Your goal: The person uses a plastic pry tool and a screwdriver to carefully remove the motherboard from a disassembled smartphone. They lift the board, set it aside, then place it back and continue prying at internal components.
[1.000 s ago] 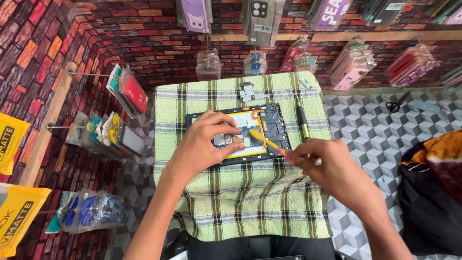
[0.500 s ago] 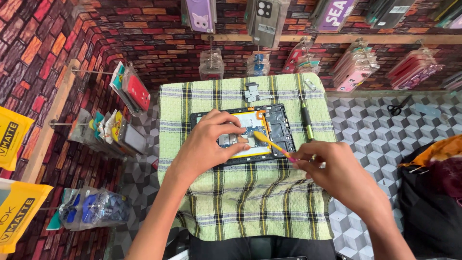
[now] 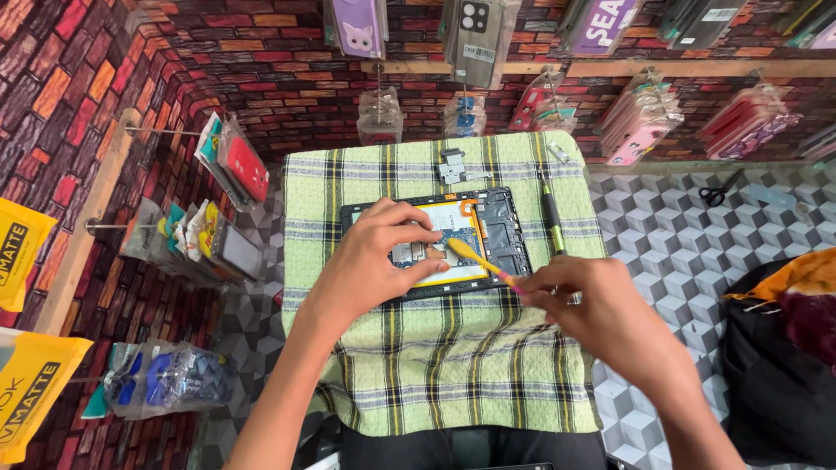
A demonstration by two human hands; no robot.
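The left hand (image 3: 370, 265) presses down on the opened tablet (image 3: 435, 244) lying on the checked cloth (image 3: 435, 365), steadying it, while the right hand (image 3: 601, 326) pinches a yellow pry tool (image 3: 477, 259), its tip angled into the tablet's insides.

1. Yellow packs with black lettering (image 3: 22, 252), left edge of the frame; a second one (image 3: 35, 396) at lower left.
2. Clear-bagged phone cases on wall pegs (image 3: 235, 165), upper left; one red.
3. Further bagged items (image 3: 187, 239) below these, mixed colours.
4. Clear bags with blue contents (image 3: 165, 379), lower left.
5. Purple pack with a cat face (image 3: 357, 26), top centre.
6. Grey pack with white label (image 3: 470, 30), top centre.
7. Purple pack with white lettering (image 3: 601, 26), top right.
8. Pink and red bagged packs (image 3: 640, 122), (image 3: 749, 122), upper right.
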